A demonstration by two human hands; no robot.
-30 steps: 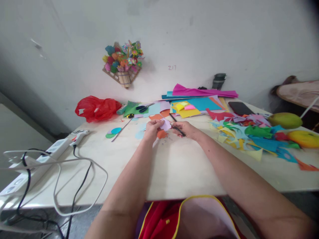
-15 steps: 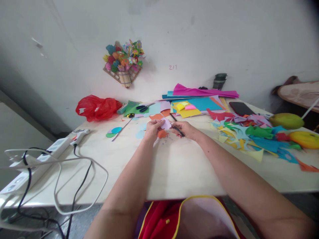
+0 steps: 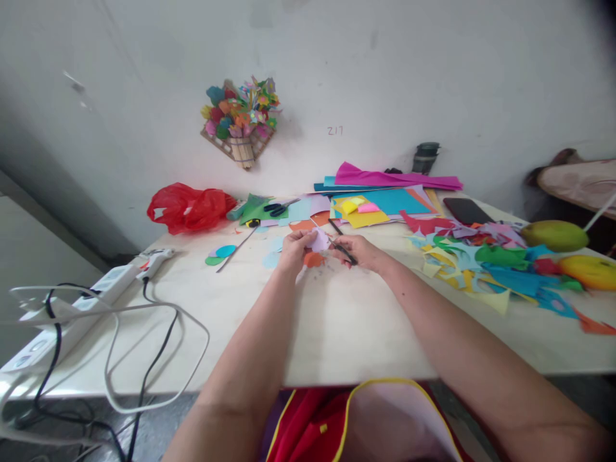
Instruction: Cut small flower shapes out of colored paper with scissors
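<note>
Between the fingers of my left hand [image 3: 295, 249] is a small piece of lilac paper [image 3: 319, 240]. My right hand [image 3: 360, 251] is closed round a pair of dark-handled scissors [image 3: 347, 255], whose blades point left at the paper's edge. Whether the blades are parted is too small to tell. Just below the paper lies an orange paper piece [image 3: 314, 259], with tiny scraps on the table around it. Light blue paper circles [image 3: 271, 259] lie to the left of my left hand, partly covered by it.
Colourful paper offcuts [image 3: 486, 256] heap at the right, beside a phone [image 3: 466, 210]. Paper sheets [image 3: 404, 200] and a second pair of scissors [image 3: 280, 208] lie at the back. A red plastic bag [image 3: 190, 208] sits back left; a power strip [image 3: 103, 289] with looping cables occupies the left edge.
The lilac paper has turned slightly in my left hand, and the scissors have shifted a little at its edge. Both hands stay in nearly the same place.
</note>
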